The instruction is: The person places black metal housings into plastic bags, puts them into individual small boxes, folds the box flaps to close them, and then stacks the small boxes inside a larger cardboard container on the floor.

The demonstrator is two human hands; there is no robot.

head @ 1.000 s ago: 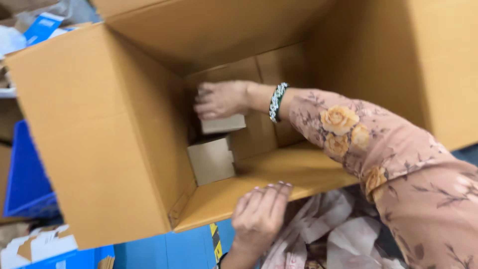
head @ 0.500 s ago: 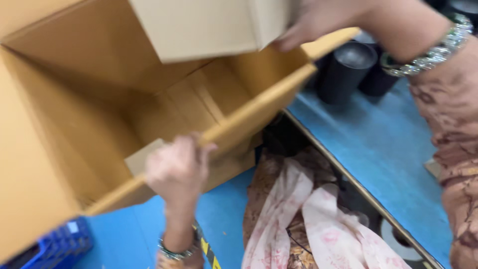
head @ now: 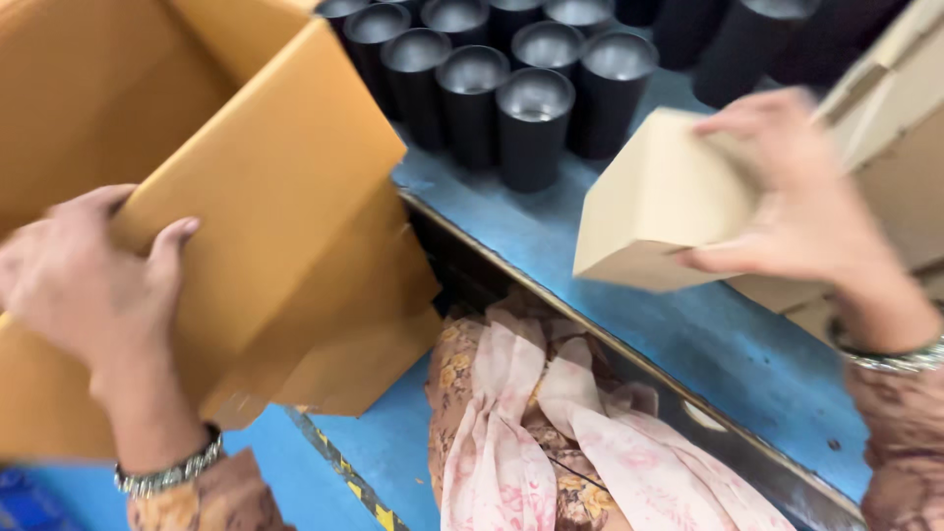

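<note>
**Cartons in Hand**

I held a small plain tan carton, closed and tilted, above the blue table near the black cylinders. I gripped a flap of the large open brown shipping box, tipped sideways off the table's edge.

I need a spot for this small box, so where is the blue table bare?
Bare blue table lies between the black cups and the near edge, under the small box in the right hand. The back is crowded with cups. The left hand holds the big carton beside the table.
</note>
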